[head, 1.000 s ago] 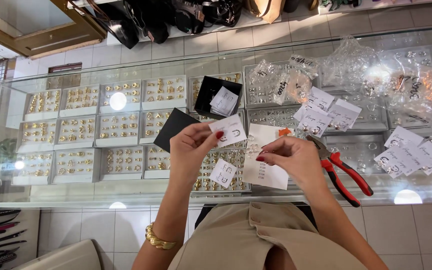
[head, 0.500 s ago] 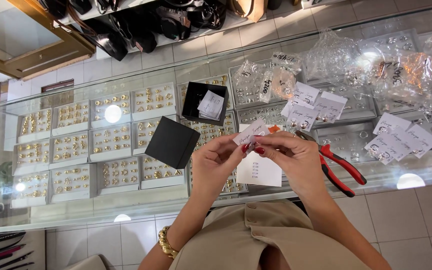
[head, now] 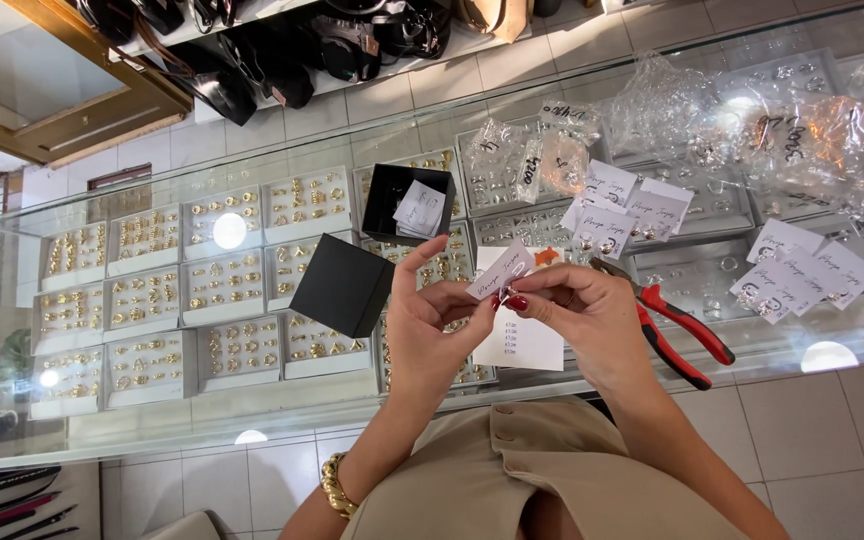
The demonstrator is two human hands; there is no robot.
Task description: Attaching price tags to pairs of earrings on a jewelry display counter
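Gold jewellery trays (head: 192,290) are seen under the glass counter (head: 12,420) at left. A black lid (head: 342,285) lies on the glass, with an open black box (head: 387,200) behind it. The left hand (head: 432,330) and right hand (head: 587,320) are raised together above the counter; a small white card (head: 500,270) is pinched between their fingertips. Red-handled pliers (head: 677,330) lie just right of the hands.

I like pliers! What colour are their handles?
Red and black handles, seen from the head view.
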